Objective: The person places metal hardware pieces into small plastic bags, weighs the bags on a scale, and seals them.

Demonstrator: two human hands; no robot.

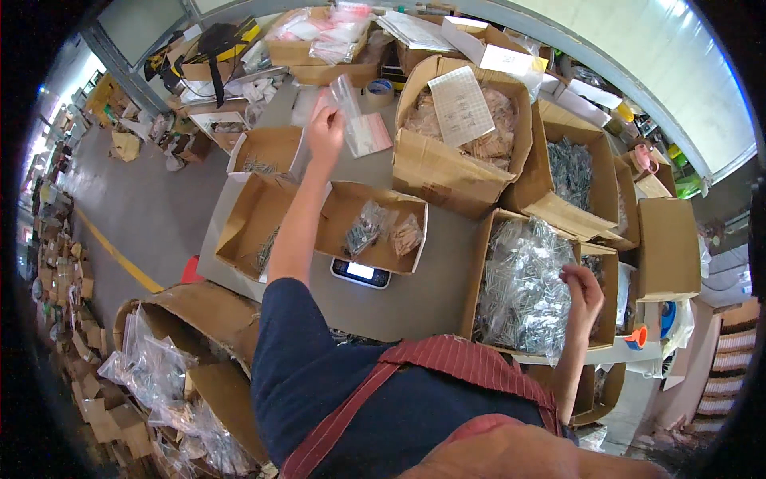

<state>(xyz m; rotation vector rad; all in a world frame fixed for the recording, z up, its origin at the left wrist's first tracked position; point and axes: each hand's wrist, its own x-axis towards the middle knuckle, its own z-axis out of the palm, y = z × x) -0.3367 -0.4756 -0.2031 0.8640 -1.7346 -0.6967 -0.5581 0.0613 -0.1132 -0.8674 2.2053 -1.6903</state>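
My left hand (325, 134) is stretched to the far side of the table, its fingers closed in a pinch on a clear plastic bag (345, 97). Beside it lies a stack of flat bags (370, 134) with a pink band. My right hand (584, 294) hovers at the right edge of a box full of clear bags of metal pins (523, 279). Its fingers are curled together, and whatever they hold is too small to see. Between my arms, a carton tray (331, 239) holds a bag of metal parts (369, 227) and a bag of tan pieces (406, 235).
The tray rests over a scale (361, 273) with a lit display. Two small open cartons (239, 215) (267, 148) stand to the left. Large boxes (455, 172) line the right and back. A tape roll (379, 92) lies behind. Front left is a box of bags (152, 359).
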